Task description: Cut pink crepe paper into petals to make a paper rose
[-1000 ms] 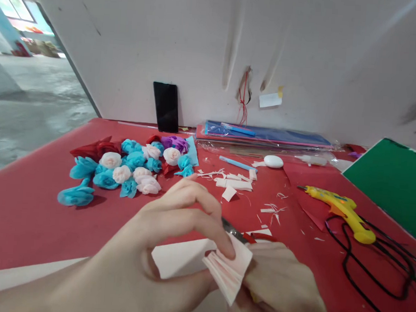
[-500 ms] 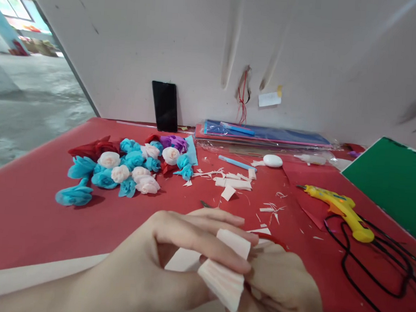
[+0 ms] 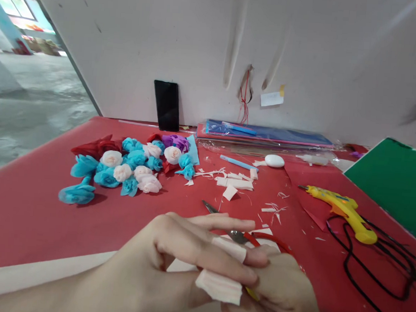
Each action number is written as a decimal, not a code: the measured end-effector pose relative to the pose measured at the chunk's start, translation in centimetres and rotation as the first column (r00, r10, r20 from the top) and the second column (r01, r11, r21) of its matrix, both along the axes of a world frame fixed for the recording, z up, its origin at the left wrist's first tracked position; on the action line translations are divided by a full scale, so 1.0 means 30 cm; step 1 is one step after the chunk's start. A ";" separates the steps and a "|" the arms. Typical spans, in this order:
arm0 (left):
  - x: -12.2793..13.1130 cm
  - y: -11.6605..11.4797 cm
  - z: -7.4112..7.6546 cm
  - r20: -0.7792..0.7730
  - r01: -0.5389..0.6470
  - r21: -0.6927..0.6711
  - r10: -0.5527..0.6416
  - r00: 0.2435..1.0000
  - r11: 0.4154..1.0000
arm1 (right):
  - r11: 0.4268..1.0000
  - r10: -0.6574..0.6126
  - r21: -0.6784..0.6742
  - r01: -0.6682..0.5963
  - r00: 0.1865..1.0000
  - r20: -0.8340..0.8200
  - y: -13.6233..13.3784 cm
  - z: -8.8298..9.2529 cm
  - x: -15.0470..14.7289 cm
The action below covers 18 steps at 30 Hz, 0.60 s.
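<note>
My left hand (image 3: 180, 254) reaches in from the lower left, its fingers pinching a pale cream crepe paper strip (image 3: 220, 286) that winds between them. Close against its fingertips is my right hand (image 3: 284, 292), curled closed with its fingers mostly hidden. A small bit of something yellow (image 3: 251, 293) peeks out between the two hands; its kind is hidden. Just beyond the fingers lie red-handled scissors (image 3: 237, 236), partly covered by my left hand. More pale paper (image 3: 182, 266) shows beneath the left hand.
Blue, cream, red and purple paper flowers (image 3: 132, 160) cluster at the left. White paper scraps (image 3: 234, 182) lie mid-table. A yellow glue gun (image 3: 346, 213) with a black cord (image 3: 346, 261) and a green board (image 3: 394, 183) are at the right. A phone (image 3: 166, 105) leans on the wall.
Both hands have shifted slightly, and the paper strip now lies lower and flatter between my left fingers. More of the scissors shows, and the yellow bit has come into view.
</note>
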<state>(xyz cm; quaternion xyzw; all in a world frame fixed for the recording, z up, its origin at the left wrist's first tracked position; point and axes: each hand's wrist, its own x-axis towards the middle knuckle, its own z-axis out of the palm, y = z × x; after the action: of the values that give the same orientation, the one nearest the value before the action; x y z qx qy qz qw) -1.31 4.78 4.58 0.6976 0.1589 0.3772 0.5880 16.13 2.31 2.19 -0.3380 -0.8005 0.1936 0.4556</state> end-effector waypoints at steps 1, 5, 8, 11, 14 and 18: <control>-0.001 0.004 -0.002 0.012 0.010 0.020 -0.010 1.000 1.000 | 1.000 0.002 -0.005 -0.002 1.000 -0.010 0.000 0.013 -0.008; -0.001 0.010 -0.002 0.032 0.003 0.030 -0.004 0.999 1.000 | 0.997 0.068 -0.038 -0.069 0.997 -0.043 -0.005 0.052 -0.021; 0.001 0.008 0.009 0.024 0.002 -0.003 -0.002 1.000 1.000 | 0.995 0.075 -0.055 -0.079 0.994 -0.074 -0.010 0.059 -0.019; 0.003 0.006 0.013 0.011 0.002 -0.032 -0.002 1.000 0.999 | 0.998 0.033 -0.050 -0.036 0.997 -0.069 -0.008 0.060 -0.025; 0.004 0.003 0.003 0.008 -0.009 -0.034 0.009 1.000 0.999 | 1.000 0.021 -0.013 -0.022 0.997 -0.072 -0.005 0.060 -0.035; 0.004 -0.002 -0.015 0.040 0.034 -0.037 -0.032 0.999 0.999 | 1.000 0.022 0.006 -0.022 0.999 -0.032 -0.011 0.049 -0.020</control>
<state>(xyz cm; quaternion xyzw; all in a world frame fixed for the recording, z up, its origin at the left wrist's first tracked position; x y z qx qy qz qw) -1.19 4.73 4.13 0.6816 0.1430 0.3780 0.6100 15.54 1.99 3.68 -0.3246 -0.7974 0.2015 0.4670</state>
